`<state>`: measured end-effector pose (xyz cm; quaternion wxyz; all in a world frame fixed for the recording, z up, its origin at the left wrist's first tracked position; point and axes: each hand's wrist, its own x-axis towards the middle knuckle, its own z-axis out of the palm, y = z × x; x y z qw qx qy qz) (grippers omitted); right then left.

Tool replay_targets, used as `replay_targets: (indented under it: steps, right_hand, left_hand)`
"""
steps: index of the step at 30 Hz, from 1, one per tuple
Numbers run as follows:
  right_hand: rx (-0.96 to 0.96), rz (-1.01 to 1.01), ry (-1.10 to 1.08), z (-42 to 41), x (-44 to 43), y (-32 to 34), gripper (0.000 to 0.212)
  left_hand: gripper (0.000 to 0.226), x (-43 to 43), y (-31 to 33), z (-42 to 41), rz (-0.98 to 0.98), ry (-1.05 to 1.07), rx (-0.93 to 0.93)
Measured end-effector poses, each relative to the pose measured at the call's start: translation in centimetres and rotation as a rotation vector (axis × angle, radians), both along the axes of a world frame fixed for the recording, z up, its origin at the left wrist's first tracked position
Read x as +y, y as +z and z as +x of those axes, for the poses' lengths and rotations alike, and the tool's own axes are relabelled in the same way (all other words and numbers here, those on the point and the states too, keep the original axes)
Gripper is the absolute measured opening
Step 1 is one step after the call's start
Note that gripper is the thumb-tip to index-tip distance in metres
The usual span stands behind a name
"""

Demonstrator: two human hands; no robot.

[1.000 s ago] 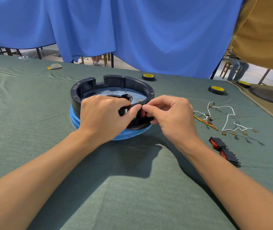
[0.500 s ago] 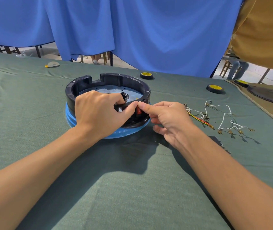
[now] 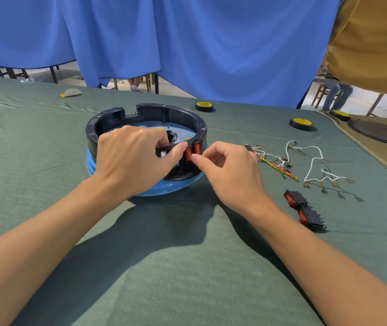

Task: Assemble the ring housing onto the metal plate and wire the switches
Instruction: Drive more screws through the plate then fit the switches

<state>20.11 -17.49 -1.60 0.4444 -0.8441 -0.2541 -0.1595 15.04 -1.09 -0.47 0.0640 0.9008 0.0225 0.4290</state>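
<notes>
A black ring housing (image 3: 107,122) sits on a round metal plate (image 3: 150,124) over a blue base (image 3: 164,188). Two red rocker switches (image 3: 193,150) sit side by side in the housing's near right wall. My left hand (image 3: 133,156) grips the near rim of the housing, thumb against the left switch. My right hand (image 3: 227,168) touches the same switches from outside with its thumb tip, fingers curled. Two more red and black switches (image 3: 304,209) lie on the cloth to the right. White, red and yellow wires (image 3: 305,165) with brass terminals lie beyond them.
Green cloth (image 3: 187,267) covers the table. Two rolls of black tape with yellow cores (image 3: 204,106) (image 3: 301,123) lie at the back. Dark round parts (image 3: 380,132) rest on a brown mat at the far right. A person in a mustard shirt (image 3: 371,38) stands at the upper right.
My right hand has shifted slightly right, uncovering the two red switches set in the housing wall and the loose switches on the cloth. My left hand keeps its grip on the rim.
</notes>
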Motion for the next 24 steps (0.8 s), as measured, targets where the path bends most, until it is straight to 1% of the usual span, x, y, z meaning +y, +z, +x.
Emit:
replay_targets:
  steps: [2,4,6,9,10,11,13,15,17,20,24]
  right_hand:
    - [-0.028,-0.048,0.016,0.0,-0.4,0.2,0.012]
    - [0.027,-0.029,0.005,-0.2,-0.3,0.2,0.009]
    - [0.206,0.105,0.000,-0.5,0.1,0.1,0.011]
    - [0.480,0.335,-0.008,-1.0,0.8,-0.3,0.013]
    - [0.551,0.392,-0.011,-1.0,1.1,-0.3,0.014]
    - [0.622,0.442,-0.008,-1.0,1.3,-0.3,0.015]
    - [0.755,0.532,0.020,-1.2,1.8,-0.1,0.016]
    - [0.847,0.605,0.057,-1.4,2.0,0.0,0.016]
    - [0.904,0.646,0.085,-1.5,2.1,0.1,0.019]
    - [0.936,0.690,0.084,-1.4,2.2,0.2,0.024]
    - [0.917,0.651,0.044,-1.5,2.3,0.4,0.022]
  left_hand:
    - [0.041,-0.2,0.9,0.1,0.028,-0.045,0.025]
    - [0.038,-0.4,1.8,0.8,0.051,-0.082,0.098]
    - [0.034,-0.4,2.5,1.6,0.035,-0.099,0.223]
    - [0.049,0.1,2.8,1.9,-0.032,-0.147,0.360]
    - [0.052,0.2,2.8,1.9,-0.061,-0.172,0.374]
    - [0.051,0.2,2.7,1.9,-0.086,-0.194,0.378]
    - [0.038,0.1,2.6,1.9,-0.097,-0.205,0.365]
    - [0.031,0.0,2.5,2.0,-0.074,-0.181,0.342]
    - [0.027,0.0,2.4,2.1,-0.091,-0.169,0.328]
    - [0.023,0.0,2.3,1.9,-0.173,-0.192,0.323]
    - [0.019,0.4,2.4,2.0,-0.267,-0.253,0.335]
